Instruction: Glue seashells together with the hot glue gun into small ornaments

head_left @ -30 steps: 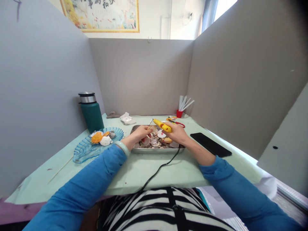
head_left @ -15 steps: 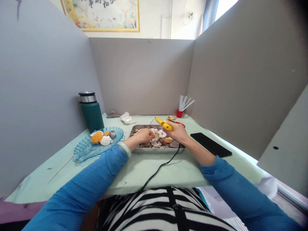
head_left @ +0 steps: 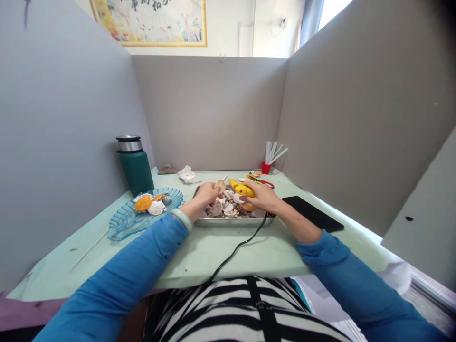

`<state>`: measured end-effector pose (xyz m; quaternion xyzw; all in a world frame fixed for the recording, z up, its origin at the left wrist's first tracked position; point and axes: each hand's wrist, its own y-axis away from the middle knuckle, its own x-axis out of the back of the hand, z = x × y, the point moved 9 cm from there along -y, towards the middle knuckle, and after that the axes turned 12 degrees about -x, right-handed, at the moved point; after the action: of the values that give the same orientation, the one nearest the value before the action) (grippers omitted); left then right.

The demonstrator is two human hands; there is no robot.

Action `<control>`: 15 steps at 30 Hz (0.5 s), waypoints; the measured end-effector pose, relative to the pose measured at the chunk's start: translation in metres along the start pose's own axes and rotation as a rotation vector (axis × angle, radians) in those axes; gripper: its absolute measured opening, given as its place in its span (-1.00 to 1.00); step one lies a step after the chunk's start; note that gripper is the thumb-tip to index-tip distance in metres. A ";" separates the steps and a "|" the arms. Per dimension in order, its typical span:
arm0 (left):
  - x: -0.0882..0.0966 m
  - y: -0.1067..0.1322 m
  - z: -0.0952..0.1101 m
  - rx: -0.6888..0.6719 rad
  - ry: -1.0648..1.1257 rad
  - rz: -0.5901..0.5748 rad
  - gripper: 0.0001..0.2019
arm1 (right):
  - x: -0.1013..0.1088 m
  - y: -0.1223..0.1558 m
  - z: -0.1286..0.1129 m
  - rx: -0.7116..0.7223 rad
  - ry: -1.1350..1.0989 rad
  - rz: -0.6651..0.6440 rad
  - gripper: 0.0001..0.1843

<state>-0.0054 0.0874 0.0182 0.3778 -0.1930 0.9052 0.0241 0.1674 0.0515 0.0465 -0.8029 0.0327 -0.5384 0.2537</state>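
Note:
My left hand [head_left: 207, 194] is closed on a pale seashell [head_left: 220, 186], pinched in its fingertips above the left part of a metal tray [head_left: 235, 222]. Several seashells [head_left: 228, 208], white, pinkish and brown, fill the tray. My right hand [head_left: 261, 195] grips a yellow hot glue gun [head_left: 241, 188] over the tray's right side, its nose pointing left towards the held shell but apart from it. A black cord [head_left: 238, 247] runs from below my right hand across the table to its front edge.
A blue glass dish [head_left: 123, 223] with shell pieces [head_left: 144, 203] and a green bottle [head_left: 135, 171] stand left. Behind the tray are a crumpled tissue [head_left: 187, 175], scissors [head_left: 265, 183] and a red cup [head_left: 265, 168] of glue sticks. A black phone-like slab [head_left: 311, 213] lies right. Grey partitions [head_left: 210, 114] enclose the table.
My left hand has risen from among the shells in the tray, now with a pale shell in its fingertips. My right hand has lowered the glue gun slightly and turned it.

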 end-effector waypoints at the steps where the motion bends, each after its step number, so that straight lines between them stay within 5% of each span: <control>1: 0.001 0.000 -0.002 0.013 0.026 0.013 -0.76 | -0.001 0.001 -0.002 0.032 -0.008 -0.026 -0.51; 6: 0.002 -0.002 -0.007 0.044 0.217 0.080 -0.79 | -0.012 0.001 -0.006 0.127 0.037 -0.179 -0.54; 10: 0.003 -0.006 -0.012 0.040 0.273 0.116 -0.80 | -0.008 -0.012 0.007 -0.012 0.257 -0.082 -0.58; 15: 0.005 -0.005 -0.011 0.053 0.294 0.135 -0.81 | -0.020 -0.021 0.012 -0.066 0.435 -0.112 -0.55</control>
<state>-0.0153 0.0954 0.0159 0.2281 -0.1885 0.9550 -0.0189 0.1648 0.0804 0.0357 -0.6764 0.0596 -0.7107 0.1839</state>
